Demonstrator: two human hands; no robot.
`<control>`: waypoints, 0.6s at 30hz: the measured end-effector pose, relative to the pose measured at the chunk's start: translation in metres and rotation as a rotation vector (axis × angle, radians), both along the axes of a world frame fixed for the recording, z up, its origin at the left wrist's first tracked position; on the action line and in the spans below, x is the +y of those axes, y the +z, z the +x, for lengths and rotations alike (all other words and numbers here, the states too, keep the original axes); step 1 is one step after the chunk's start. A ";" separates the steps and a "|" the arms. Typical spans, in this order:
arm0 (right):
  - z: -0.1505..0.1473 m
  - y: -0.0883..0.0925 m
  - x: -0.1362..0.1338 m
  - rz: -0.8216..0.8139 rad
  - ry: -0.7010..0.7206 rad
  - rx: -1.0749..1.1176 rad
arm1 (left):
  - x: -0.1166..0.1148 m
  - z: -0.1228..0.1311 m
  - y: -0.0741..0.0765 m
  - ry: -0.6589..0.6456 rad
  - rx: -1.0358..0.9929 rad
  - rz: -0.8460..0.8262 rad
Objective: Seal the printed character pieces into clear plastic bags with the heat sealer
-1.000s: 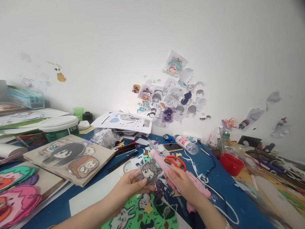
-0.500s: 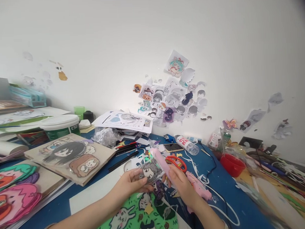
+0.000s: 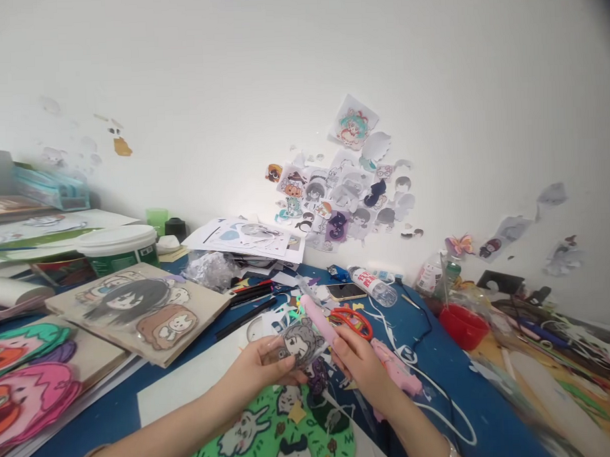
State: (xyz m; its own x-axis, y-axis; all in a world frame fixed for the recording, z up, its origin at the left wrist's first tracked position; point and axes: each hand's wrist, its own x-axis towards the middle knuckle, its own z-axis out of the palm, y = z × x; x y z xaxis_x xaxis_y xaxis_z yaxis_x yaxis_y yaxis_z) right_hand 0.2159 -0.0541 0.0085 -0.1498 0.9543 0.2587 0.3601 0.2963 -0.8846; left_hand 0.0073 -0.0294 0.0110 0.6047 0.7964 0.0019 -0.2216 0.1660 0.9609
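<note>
My left hand [image 3: 274,365] pinches a grey-haired cartoon cutout [image 3: 299,342] with clear film around its edge. My right hand [image 3: 358,363] is wrapped round a thick pink pen-like tool [image 3: 317,319], whose rounded end points up and away beside the cutout's right edge. What kind of tool it is, I cannot tell. Below both hands lies a green board with cartoon animals [image 3: 264,426]. A dark purple figure [image 3: 317,375] shows just under the cutout. Right of my right hand rests a pink glue gun [image 3: 397,368], and behind it are red-handled scissors [image 3: 355,322].
Beyond my hands are a water bottle [image 3: 372,285], a phone [image 3: 346,292] and black pens [image 3: 251,317]. Painted boards [image 3: 202,312] and a white-lidded tub [image 3: 116,238] stand left. A white cable [image 3: 444,417] and a red cup [image 3: 462,326] are right. Paper cutouts [image 3: 351,190] cling to the wall.
The pink tool has turned slightly in my right hand, and that hand's fingers have drawn closer together around it. My left hand keeps the cutout nearly still. The view has shifted a little.
</note>
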 end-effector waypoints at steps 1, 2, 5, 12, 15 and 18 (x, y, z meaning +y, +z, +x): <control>-0.001 0.000 -0.001 0.059 -0.058 -0.067 | 0.000 0.000 0.000 0.000 0.001 -0.001; -0.001 0.000 -0.002 0.118 -0.126 -0.137 | -0.001 0.000 0.000 0.001 0.003 -0.003; -0.004 -0.002 -0.003 0.209 -0.280 -0.270 | -0.001 0.001 0.000 0.012 0.010 -0.001; -0.001 0.003 -0.002 0.025 -0.021 0.038 | 0.004 0.001 -0.001 -0.005 -0.005 0.030; 0.000 0.003 -0.001 0.013 -0.058 0.132 | 0.006 0.000 -0.002 -0.008 0.015 0.058; 0.002 -0.001 0.002 0.034 -0.084 0.116 | 0.006 0.000 -0.002 0.014 0.042 0.073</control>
State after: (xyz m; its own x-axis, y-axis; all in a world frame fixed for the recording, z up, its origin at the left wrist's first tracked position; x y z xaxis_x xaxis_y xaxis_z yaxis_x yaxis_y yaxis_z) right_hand 0.2175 -0.0524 0.0074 -0.0374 0.9525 0.3021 0.2808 0.3001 -0.9116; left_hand 0.0076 -0.0231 0.0089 0.5946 0.8033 0.0347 -0.1823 0.0926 0.9789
